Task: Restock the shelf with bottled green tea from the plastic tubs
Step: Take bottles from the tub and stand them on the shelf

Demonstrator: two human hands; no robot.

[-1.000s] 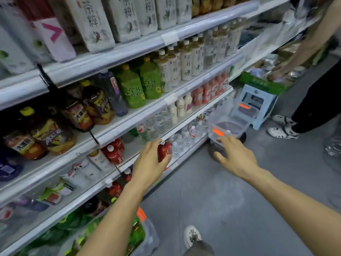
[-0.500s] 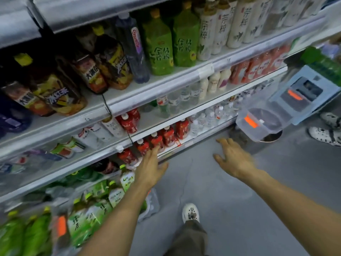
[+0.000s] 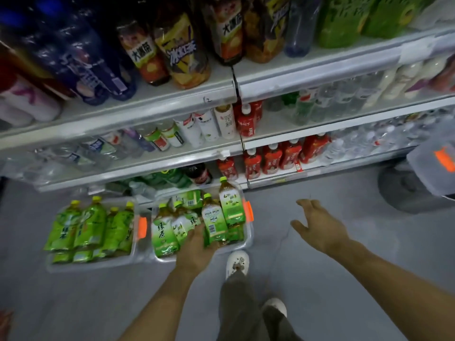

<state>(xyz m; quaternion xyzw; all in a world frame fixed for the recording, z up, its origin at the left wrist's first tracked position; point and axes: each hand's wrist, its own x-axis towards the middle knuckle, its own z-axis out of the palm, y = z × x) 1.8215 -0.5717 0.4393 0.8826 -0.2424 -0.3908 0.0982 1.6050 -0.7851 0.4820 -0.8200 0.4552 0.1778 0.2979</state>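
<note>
Two clear plastic tubs with orange latches sit on the grey floor below the shelf [image 3: 147,112]. The left tub [image 3: 98,265] holds several green tea bottles [image 3: 86,227] lying side by side. The right tub [image 3: 249,238] holds several more green tea bottles [image 3: 229,207], some upright, some tilted. My left hand [image 3: 197,247] reaches over that tub's near rim, with its fingertips hidden among the bottles, so I cannot tell whether it grips one. Right of the tub, my right hand [image 3: 317,225] hovers above the floor with fingers spread and nothing in it.
The shelf tiers carry dark tea bottles, white bottles, red bottles [image 3: 270,158] and water bottles. An empty clear tub [image 3: 433,168] stands on a round dark base [image 3: 406,193] at the right edge. My white shoe [image 3: 237,264] is just in front of the right tub.
My view has tilted down from the upper shelves to the floor tubs. My left hand has dropped from the shelf edge into the right tub; my right hand stays spread.
</note>
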